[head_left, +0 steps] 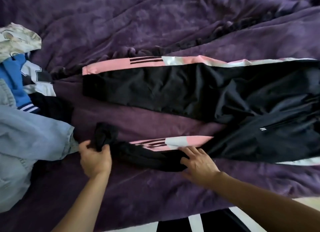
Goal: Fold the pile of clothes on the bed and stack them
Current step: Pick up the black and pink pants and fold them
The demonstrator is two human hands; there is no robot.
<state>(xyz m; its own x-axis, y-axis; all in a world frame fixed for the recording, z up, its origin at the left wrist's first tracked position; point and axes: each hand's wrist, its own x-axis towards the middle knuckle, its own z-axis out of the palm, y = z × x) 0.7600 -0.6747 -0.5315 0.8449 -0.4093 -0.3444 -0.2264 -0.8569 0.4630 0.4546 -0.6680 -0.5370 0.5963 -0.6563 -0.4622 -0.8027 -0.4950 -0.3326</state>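
Left hand (95, 156) grips a cuff (104, 136), flat right hand (197, 160) pins the black pink-striped track trousers (173, 86) (limp, likely slippery: grasp at cuffs).

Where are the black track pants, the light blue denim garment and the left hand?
black track pants (147, 86), head view, on the black cloth of the far leg.
light blue denim garment (31, 133), head view, on its broad middle.
left hand (96, 158), head view, on the back of the hand.

Slick, faintly shiny black track pants (181, 86) lie on a plush, velvety purple blanket (155, 24) beside matt, faded denim (31, 138).
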